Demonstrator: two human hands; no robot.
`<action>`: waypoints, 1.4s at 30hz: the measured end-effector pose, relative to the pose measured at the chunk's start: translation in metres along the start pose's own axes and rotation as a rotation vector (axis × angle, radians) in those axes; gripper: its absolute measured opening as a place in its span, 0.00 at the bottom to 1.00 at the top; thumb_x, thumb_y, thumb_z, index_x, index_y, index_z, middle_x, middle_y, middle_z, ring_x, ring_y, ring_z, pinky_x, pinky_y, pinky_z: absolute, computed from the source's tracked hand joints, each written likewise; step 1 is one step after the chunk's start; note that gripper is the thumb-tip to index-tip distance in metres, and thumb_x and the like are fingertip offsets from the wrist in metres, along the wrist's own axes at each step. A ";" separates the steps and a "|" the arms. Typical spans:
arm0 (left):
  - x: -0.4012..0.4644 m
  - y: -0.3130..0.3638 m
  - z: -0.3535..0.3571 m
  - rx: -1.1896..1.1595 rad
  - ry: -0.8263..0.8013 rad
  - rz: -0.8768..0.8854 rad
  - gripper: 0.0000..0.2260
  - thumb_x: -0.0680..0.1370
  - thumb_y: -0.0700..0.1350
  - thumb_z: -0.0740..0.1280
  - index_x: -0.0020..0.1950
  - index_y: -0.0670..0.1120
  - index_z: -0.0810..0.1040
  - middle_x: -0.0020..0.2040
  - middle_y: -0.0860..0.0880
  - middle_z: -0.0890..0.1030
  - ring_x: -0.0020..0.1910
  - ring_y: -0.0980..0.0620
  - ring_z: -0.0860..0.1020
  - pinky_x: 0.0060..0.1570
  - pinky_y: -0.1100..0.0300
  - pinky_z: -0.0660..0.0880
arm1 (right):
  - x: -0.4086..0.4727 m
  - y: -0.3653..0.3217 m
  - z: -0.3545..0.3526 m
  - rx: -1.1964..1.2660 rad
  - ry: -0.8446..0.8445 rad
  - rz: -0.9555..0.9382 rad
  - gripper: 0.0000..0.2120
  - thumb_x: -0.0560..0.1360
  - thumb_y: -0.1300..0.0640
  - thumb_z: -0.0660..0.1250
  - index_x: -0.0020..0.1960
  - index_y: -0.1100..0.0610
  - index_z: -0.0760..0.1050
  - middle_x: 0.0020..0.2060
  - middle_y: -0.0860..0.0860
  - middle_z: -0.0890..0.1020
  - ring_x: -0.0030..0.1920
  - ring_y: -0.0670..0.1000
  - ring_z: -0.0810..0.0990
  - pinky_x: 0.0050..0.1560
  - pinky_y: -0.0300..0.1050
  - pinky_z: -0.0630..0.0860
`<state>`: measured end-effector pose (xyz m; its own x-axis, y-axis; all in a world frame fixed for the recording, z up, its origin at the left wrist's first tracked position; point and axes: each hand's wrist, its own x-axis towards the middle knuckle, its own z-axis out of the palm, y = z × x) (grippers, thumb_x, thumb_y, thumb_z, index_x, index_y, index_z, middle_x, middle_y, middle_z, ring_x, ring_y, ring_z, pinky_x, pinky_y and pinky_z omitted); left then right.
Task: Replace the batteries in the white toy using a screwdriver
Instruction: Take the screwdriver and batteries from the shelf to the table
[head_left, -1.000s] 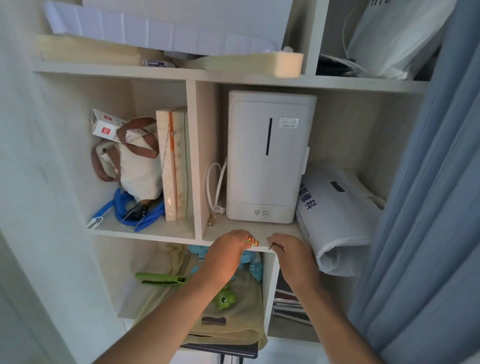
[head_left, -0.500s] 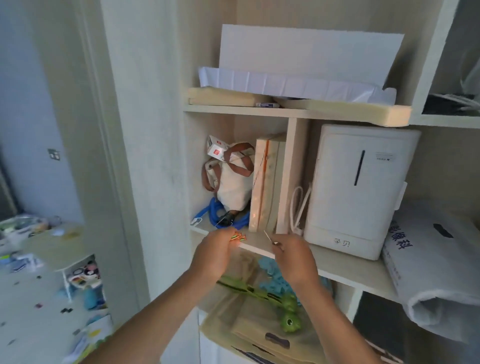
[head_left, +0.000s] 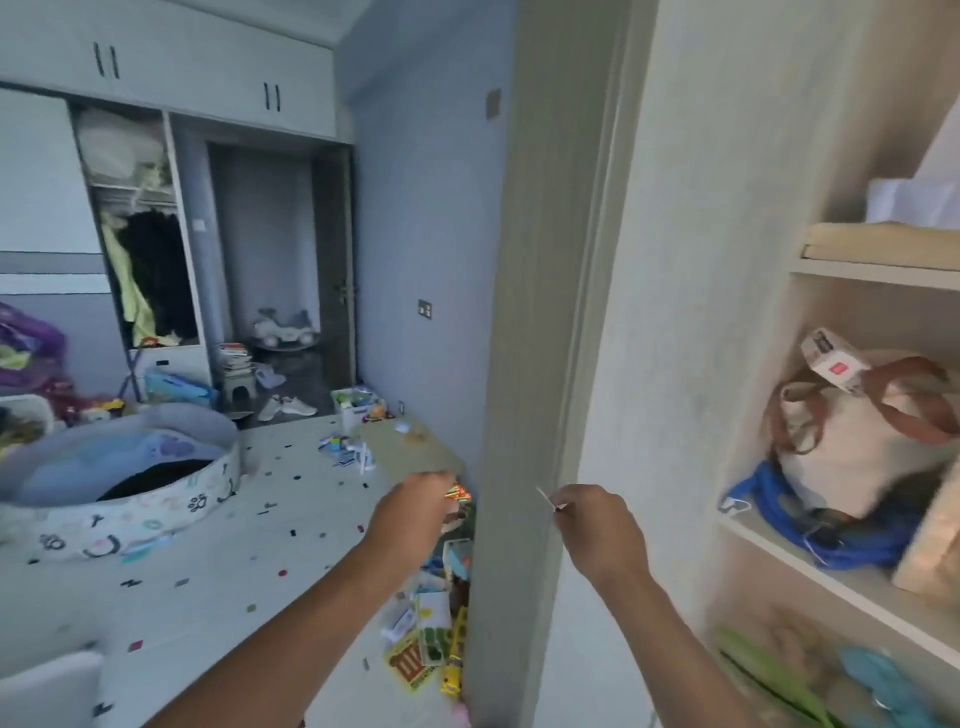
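My left hand (head_left: 415, 506) is raised in front of me, closed around small orange and green batteries (head_left: 458, 491) that stick out past the fingertips. My right hand (head_left: 592, 519) pinches a thin screwdriver (head_left: 545, 498) whose metal tip points up and to the left. Both hands hover in the air on either side of a grey cabinet side panel (head_left: 524, 364). No white handheld toy can be made out; a white ride-on toy car (head_left: 283, 328) stands far off by the doorway.
Open shelves (head_left: 852, 582) at the right hold a canvas bag (head_left: 857, 447) and a blue hose (head_left: 810, 525). A round play pen (head_left: 119, 478) sits at the left. Toys and boxes (head_left: 431, 634) litter the floor beside the panel. A small table (head_left: 410, 447) stands beyond.
The view has swung left, away from the shelves toward the room. Both hands have come off the shelf edge and moved left with the batteries and the screwdriver still held.
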<state>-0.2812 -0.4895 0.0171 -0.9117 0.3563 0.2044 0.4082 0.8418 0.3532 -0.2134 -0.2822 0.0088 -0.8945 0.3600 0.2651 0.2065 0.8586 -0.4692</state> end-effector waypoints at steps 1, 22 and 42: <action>0.003 -0.027 -0.009 0.010 0.014 -0.022 0.06 0.84 0.44 0.63 0.54 0.42 0.75 0.52 0.41 0.83 0.53 0.41 0.82 0.45 0.54 0.72 | 0.005 -0.023 0.014 -0.001 -0.006 -0.017 0.12 0.75 0.60 0.62 0.35 0.49 0.75 0.35 0.49 0.79 0.38 0.57 0.76 0.32 0.44 0.68; 0.193 -0.381 -0.068 0.130 0.070 -0.174 0.10 0.84 0.45 0.62 0.63 0.45 0.78 0.56 0.42 0.82 0.56 0.42 0.80 0.51 0.51 0.76 | 0.214 -0.297 0.261 0.081 -0.125 -0.103 0.16 0.73 0.59 0.61 0.52 0.43 0.83 0.48 0.51 0.86 0.48 0.57 0.84 0.49 0.50 0.81; 0.555 -0.620 -0.011 0.085 -0.043 -0.163 0.13 0.85 0.49 0.62 0.67 0.46 0.76 0.60 0.45 0.83 0.59 0.47 0.80 0.49 0.60 0.72 | 0.542 -0.403 0.493 0.082 -0.142 0.081 0.14 0.77 0.56 0.64 0.58 0.45 0.82 0.54 0.47 0.85 0.52 0.52 0.83 0.51 0.46 0.80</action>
<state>-1.0398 -0.8184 -0.0784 -0.9673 0.2283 0.1110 0.2516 0.9203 0.2996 -0.9767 -0.6135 -0.0738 -0.9246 0.3663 0.1049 0.2521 0.7945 -0.5525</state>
